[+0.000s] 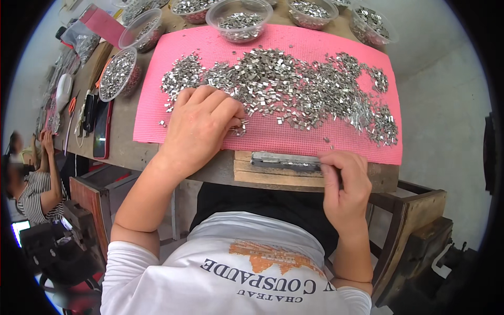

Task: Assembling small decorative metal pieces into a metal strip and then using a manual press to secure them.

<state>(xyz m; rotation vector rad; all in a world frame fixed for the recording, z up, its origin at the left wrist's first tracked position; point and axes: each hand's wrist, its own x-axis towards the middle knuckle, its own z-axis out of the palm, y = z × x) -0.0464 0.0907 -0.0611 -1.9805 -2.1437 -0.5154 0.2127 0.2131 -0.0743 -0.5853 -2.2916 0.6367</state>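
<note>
Many small silver metal pieces (268, 79) lie heaped across a pink textured mat (262, 142). My left hand (202, 123) rests at the near left side of the heap, fingers curled down with a few pieces by the fingertips; what they grip, if anything, is hidden. A narrow dark bar-shaped holder (286, 161) with a row of metal along its top lies on a wooden block (252, 176) at the table's front edge. With thumb and bent fingers, my right hand (346, 181) grips the right end of this holder.
Clear plastic bowls of metal pieces stand along the back, one of them a round bowl (240, 23) on the mat. Left of the mat are another bowl (118, 73), a phone (103, 128) and orange-handled scissors (72, 105). Another person (39, 191) works at the far left.
</note>
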